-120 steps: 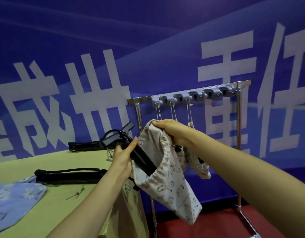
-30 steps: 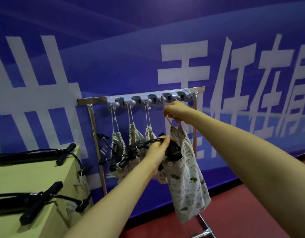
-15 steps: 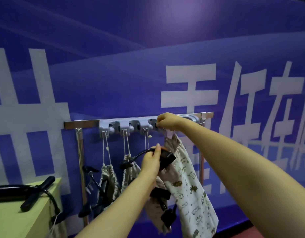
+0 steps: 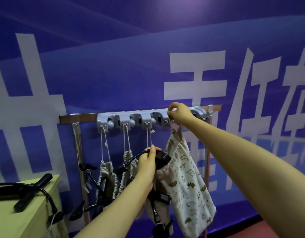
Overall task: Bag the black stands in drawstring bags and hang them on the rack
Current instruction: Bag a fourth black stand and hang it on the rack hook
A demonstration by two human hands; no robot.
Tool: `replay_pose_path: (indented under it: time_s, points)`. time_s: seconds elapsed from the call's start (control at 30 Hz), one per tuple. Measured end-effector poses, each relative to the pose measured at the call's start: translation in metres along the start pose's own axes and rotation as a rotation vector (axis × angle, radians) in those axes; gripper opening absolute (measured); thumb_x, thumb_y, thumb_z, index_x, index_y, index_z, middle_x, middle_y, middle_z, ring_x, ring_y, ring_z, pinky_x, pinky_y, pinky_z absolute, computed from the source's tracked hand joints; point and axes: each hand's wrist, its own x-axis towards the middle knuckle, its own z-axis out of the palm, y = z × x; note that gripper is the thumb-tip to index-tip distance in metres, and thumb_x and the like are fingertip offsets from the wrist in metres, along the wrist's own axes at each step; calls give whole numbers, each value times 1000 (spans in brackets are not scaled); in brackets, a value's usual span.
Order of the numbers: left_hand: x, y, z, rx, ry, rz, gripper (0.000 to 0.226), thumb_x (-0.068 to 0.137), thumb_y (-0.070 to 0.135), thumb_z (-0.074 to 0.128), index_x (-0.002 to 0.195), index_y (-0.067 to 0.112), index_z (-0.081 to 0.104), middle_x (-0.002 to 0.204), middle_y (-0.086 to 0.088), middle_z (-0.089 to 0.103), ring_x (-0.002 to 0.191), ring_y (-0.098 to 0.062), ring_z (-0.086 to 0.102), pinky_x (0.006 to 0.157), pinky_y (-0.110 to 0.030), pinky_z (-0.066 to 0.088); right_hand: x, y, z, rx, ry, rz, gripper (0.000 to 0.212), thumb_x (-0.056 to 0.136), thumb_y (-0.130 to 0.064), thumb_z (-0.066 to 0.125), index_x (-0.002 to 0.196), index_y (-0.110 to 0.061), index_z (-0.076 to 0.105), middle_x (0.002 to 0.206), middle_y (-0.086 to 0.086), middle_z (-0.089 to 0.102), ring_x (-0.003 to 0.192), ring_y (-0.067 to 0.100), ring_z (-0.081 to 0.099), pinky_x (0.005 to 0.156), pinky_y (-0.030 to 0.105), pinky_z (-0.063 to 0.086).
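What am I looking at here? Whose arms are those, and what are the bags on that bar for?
The picture comes from a camera worn on a person's head, so you see their own two arms reaching forward. There is no machine here, just bare hands. In front of a blue wall stands a metal rack with a grey strip of hooks. Three small cloth bags already hang there by their strings, like this one. The right hand is up at the hook strip, pinching the top of a patterned drawstring bag. The left hand grips a black stand that sticks out of that bag. At the lower left is a yellow-green table with another black stand lying on it.
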Motion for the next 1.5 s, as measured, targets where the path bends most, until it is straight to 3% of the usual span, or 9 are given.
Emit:
replay_pose_path:
  time_s: [0.27,0.47,0.67,0.87,0.97,1.1,1.2,1.33,1.5]
  points:
    - [4,-10,-7,73,11,-13,33,98,37,38,87,21,65,102,-11,66,93,-24,62,78,-31,50,2,17,7,91,-42,177,14,94,-13,56,82,-7,59,60,9,55,48,21,50,55,34,51]
    - [-9,-16,-9,160,53,-148,59,99,39,35,151,20,15,150,-10,35,135,-29,39,106,-34,34,-39,25,25,-63,-66,130,24,96,-18,51,75,-8,56,79,18,67,80,34,65,77,42,54]
    - [-39,-17,-19,295,-4,-275,47,91,33,56,124,0,54,125,-15,60,112,-33,58,95,-38,49,-82,8,31,-259,-126,81,28,97,-29,50,80,-8,45,70,7,49,74,28,50,64,34,38]
    - [-84,-11,-64,1000,-199,-207,65,93,43,47,145,8,29,142,-16,44,129,-31,45,106,-35,39,-112,-28,31,-300,-170,9,46,97,-27,48,57,-8,37,66,20,46,64,29,44,59,34,32]
    - [-114,-5,-98,1152,-382,-263,55,96,47,36,136,9,39,132,-19,55,115,-32,57,89,-32,46,-135,-64,39,-286,-214,-13,50,99,-29,47,54,-9,35,58,14,42,61,29,43,57,32,30]
    - [-149,1,-140,908,-582,-468,44,97,45,35,111,9,57,97,-10,59,93,-21,57,87,-29,43,-164,-102,55,-211,-285,-42,47,99,-30,45,86,13,56,100,38,60,83,42,59,65,31,31]
    - [-177,18,-187,829,-492,-536,33,98,37,39,71,21,49,68,3,46,65,-6,46,65,-18,37,-197,-142,82,-161,-345,-108,48,100,-31,43,111,14,57,111,35,60,86,39,58,67,37,36]
    - [-206,42,-261,756,-206,-339,29,99,28,42,78,11,53,66,-3,53,46,-7,49,43,-17,39,-245,-204,130,-95,-424,-216,44,100,-31,43,110,8,58,100,24,63,86,33,56,71,36,39]
    - [-241,64,-359,874,399,-12,25,90,25,57,73,9,65,77,-15,69,70,-27,61,66,-34,48,-313,-264,193,-53,-550,-355,34,97,-33,50,109,-4,63,108,15,68,102,30,61,85,38,47]
